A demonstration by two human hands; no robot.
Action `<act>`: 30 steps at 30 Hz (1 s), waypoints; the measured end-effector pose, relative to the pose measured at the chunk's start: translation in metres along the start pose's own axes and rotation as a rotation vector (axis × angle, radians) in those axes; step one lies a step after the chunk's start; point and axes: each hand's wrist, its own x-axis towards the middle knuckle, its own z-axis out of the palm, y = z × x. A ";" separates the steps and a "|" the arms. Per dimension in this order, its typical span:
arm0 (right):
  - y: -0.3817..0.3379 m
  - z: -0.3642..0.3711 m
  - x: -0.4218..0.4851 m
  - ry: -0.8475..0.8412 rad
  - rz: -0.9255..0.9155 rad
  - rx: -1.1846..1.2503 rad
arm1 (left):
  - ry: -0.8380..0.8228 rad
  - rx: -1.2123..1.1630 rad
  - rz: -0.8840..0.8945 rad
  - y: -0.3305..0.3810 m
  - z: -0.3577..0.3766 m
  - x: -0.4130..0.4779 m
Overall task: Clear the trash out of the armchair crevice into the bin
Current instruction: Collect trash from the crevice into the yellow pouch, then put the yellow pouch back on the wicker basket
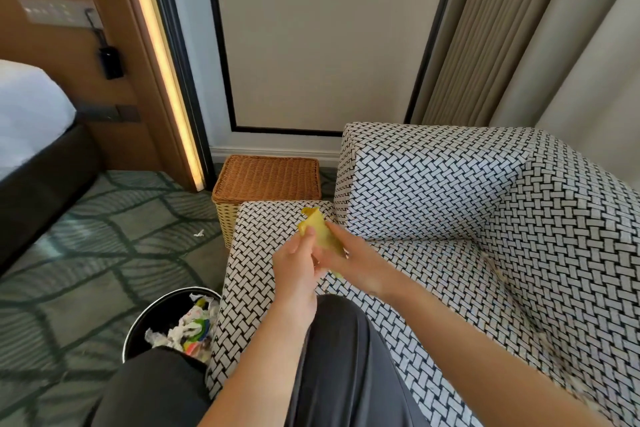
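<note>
as left hand (297, 270) and right hand (355, 263) hold yellow wrapper (320, 230) over armrest (259, 232) | bin (133, 340) beside its edge

yellow wrapper (320, 230): lower part hidden by hands (296, 270) | bin (132, 343): near side behind knee (156, 383)

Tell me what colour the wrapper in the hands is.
Yellow. The wrapper shows best in the head view.

— Where are the hands?
— Both bare forearms reach forward and meet in front of the body. The left hand (298, 267) pinches a yellow wrapper (320, 230), thumb raised.
— And the right?
— The right hand (356, 263) grips the same wrapper, fingers laid along it, close against the left.
</note>
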 end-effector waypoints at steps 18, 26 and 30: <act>0.012 0.029 0.082 0.220 0.155 0.790 | -0.119 0.596 -0.104 0.035 -0.069 0.067; 0.045 0.056 0.195 0.152 0.196 0.282 | 0.080 0.654 -0.013 0.041 -0.095 0.185; 0.063 0.063 0.283 0.157 0.148 0.112 | 0.128 0.759 0.026 0.043 -0.106 0.273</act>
